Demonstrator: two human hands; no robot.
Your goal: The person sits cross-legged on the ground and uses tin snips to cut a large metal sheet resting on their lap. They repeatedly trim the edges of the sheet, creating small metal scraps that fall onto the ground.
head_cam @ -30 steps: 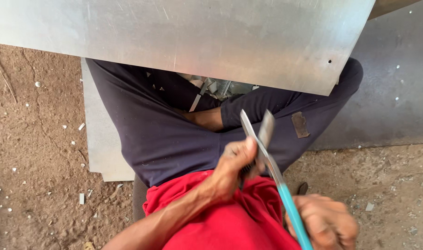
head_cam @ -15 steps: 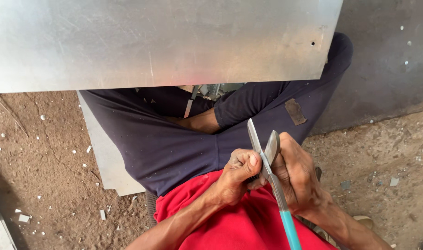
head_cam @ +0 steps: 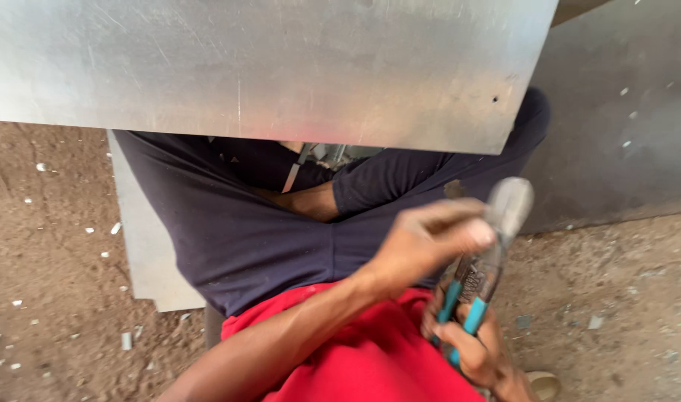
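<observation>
Person wears a red shirt over the torso and dark navy trousers on both legs. A small pale patch or mark shows on the trouser leg near the right knee. Forearms and both hands are bare; no gloves, no wristwear visible.

Metal snips with blue handles stand upright, blades closed and blurred, over the lap.

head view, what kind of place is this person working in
Probably an informal sheet-metal workshop on open ground. A large metal sheet lies across the seated person's legs, metal offcuts litter the bare dirt floor, and the right hand grips blue-handled snips, with the left hand at their blades.
</observation>
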